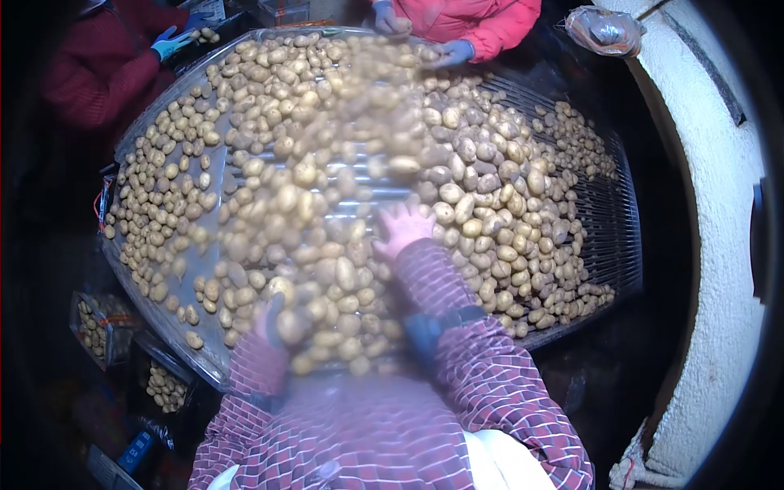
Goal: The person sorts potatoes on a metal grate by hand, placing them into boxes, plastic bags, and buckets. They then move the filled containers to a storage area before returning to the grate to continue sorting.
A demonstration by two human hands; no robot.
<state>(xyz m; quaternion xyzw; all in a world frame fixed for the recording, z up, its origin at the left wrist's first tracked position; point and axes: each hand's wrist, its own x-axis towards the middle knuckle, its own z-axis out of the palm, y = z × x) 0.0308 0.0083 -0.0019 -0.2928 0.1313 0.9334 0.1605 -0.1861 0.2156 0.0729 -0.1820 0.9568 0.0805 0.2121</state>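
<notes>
Reaching right hand (403, 230): stretched out from a red-and-white checked sleeve over the middle of the heap, fingers spread wide and flat, gripping nothing.
Left hand (273, 320): low at the near edge among the potatoes and badly blurred. I cannot tell whether its fingers are closed on one or loose.
Small pale-yellow potatoes (490, 188): spread thick across the whole bed, densest under and just beyond both hands, thinner toward the left rim.
Long metal wire-grid worktop (611, 214): slants from near left to far right, with bare grid showing at its right end.
Far side: other people's blue-gloved hands (454, 54) rest on the potatoes — one person in a pink-red jacket, another in dark red.
Lower left: crates of potatoes (167, 387) sit beside the worktop.
</notes>
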